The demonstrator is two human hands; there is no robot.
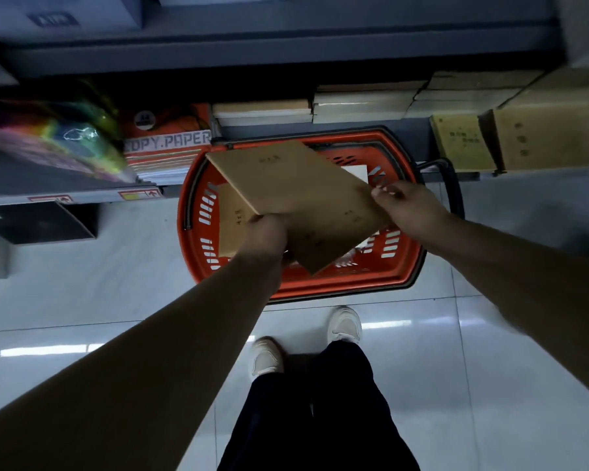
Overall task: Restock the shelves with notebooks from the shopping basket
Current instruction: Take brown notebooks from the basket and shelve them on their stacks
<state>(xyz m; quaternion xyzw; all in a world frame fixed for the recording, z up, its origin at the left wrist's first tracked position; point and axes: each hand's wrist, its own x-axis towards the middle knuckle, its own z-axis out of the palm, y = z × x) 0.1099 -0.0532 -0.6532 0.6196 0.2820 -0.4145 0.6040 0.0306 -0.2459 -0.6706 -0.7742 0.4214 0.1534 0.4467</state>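
Both hands hold a bundle of brown notebooks [300,195] above the red shopping basket [354,288]: left hand [266,236] grips its near edge, right hand [407,205] pinches its right edge. Not yet shelved; another notebook [230,222] apparently remains beneath; shelf [272,131] already carries similar stock.

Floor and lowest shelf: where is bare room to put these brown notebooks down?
Bare floor tiles lie left of the basket, below the copy paper, and right of it, below the brown packs. The shelf is crowded: notebook stacks fill it side by side.
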